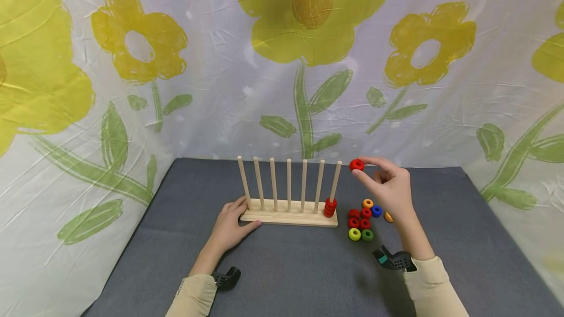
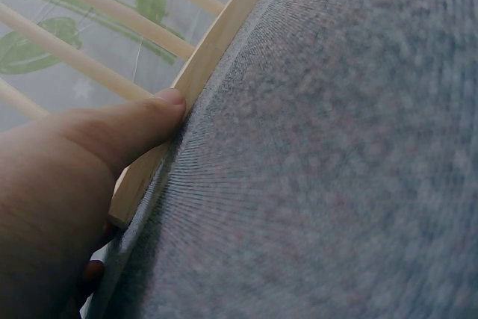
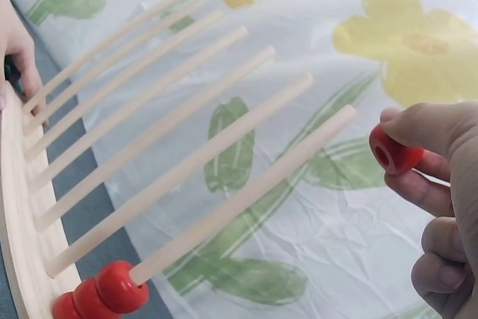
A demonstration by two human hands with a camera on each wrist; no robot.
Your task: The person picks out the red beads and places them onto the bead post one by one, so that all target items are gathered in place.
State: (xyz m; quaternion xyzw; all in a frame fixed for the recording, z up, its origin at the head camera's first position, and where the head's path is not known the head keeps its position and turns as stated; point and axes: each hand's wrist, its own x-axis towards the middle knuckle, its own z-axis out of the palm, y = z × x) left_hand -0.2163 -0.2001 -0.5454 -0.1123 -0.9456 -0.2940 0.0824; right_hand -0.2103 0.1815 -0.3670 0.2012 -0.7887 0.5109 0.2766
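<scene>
Between thumb and fingertips my right hand [image 1: 389, 185] pinches a red bead [image 1: 357, 165], its hole visible in the right wrist view. The bead is beside the top of the rightmost peg [image 3: 254, 188], apart from it. That peg belongs to a wooden peg rack [image 1: 282, 216] with several upright pegs in a row. Red beads [image 1: 330, 208] are stacked at the bottom of the rightmost peg; the other pegs are bare. My left hand [image 1: 229, 224] grips the rack's left end, thumb [image 2: 160, 113] along the front edge and fingers around the far side, partly hidden.
Right of the rack lie loose beads: several red ones [image 1: 365, 213], a yellow-green one [image 1: 354, 234], a green one [image 1: 367, 235], a blue one [image 1: 376, 211] and two orange ones [image 1: 367, 203]. A flower-printed cloth [image 1: 211, 111] hangs behind the grey tabletop [image 1: 291, 268].
</scene>
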